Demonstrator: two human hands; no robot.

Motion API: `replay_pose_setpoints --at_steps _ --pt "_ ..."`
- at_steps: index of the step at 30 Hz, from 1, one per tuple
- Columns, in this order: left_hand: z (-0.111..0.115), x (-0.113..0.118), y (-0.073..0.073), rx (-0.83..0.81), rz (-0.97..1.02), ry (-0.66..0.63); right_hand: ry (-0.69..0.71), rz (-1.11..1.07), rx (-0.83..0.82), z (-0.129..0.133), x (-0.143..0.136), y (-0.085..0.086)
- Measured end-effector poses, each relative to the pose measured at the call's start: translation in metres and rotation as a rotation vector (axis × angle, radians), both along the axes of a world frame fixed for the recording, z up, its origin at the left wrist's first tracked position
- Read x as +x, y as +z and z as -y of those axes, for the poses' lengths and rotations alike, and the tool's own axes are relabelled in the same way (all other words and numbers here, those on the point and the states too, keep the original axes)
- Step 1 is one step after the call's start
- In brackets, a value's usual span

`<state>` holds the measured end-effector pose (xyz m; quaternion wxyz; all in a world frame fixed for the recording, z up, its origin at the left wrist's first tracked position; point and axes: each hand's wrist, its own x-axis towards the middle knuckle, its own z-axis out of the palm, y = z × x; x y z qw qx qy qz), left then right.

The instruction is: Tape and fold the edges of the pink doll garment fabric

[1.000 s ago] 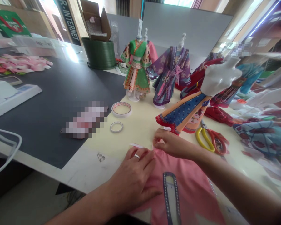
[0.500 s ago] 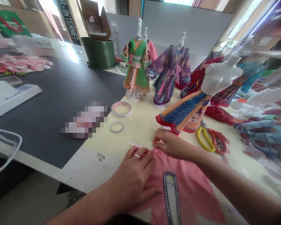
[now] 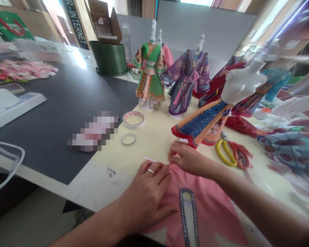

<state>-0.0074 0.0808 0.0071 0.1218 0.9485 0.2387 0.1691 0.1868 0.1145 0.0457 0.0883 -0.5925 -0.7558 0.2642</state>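
Observation:
Pink fabric lies on the table at the lower middle, with a dark, bead-edged trim around a long opening. My left hand, with a ring, rests on the fabric's upper left part, thumb apart from the fingers. My right hand is closed in a pinch at the fabric's top edge, close to my left fingertips; what it pinches is too small to make out. A white strip shows along the edge above my left fingers.
Two tape rolls, one large and one small, lie beyond my hands. Yellow-and-red scissors lie to the right. Dressed mannequins stand behind, near a green pot. A blurred-out item is at the left.

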Motion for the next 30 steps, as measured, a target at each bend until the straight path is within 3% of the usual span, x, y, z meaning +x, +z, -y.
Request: replay_pose_setpoints --at_steps 30 --pt "-0.0003 0.0014 -0.0017 0.0 -0.044 0.032 0.013 0.026 0.034 0.0011 0.0006 -0.0029"
